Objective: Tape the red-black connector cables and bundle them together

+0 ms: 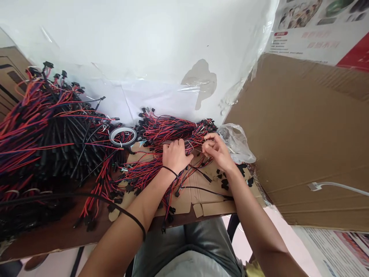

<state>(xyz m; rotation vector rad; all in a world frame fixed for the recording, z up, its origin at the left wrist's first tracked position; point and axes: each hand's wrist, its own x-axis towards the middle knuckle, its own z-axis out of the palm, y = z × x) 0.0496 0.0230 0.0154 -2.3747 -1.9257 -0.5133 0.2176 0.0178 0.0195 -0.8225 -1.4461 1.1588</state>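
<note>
Red and black wires with black connectors lie in a bundle [144,169] on a cardboard sheet [198,192]. My left hand [174,156] presses down on this bundle, its fingers bent around the wires. To its right, my right hand [215,150] is pinched at a thin white tie [190,145] beside the wires; the fingertips partly hide what they hold. Behind both hands lies another wire bundle [167,129], its connectors toward the wall.
A large wire pile [63,134] fills the left side, with a white ring [123,137] beside it. At the right are a clear plastic bag [236,142], small black pieces [225,182] and a tall cardboard panel [305,142]. A black cable [115,206] crosses my left forearm.
</note>
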